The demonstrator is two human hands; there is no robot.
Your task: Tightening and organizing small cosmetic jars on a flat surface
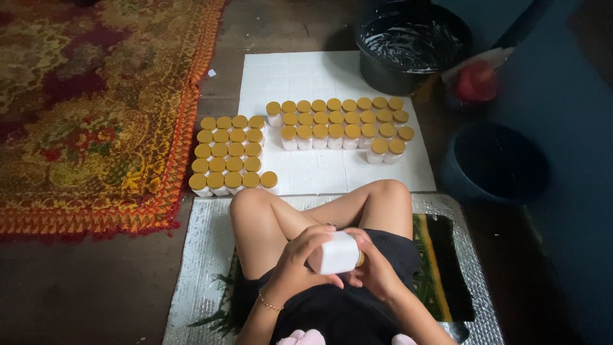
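I sit on the floor with my knees drawn up. A small white jar (338, 252) lies sideways in front of my lap, gripped around its body by my left hand (300, 260). My right hand (373, 268) is closed around the jar's yellow-lidded end, which is mostly hidden by the fingers. A thin bracelet is on my left wrist.
Several white jars with yellow lids stand in two blocks, one at the left (228, 155) and one further back (341, 122), on a white sheet (319, 172). A black tub (408, 45), a red container (476, 82), a dark blue bucket (495, 163), a patterned rug (96, 108) surround them.
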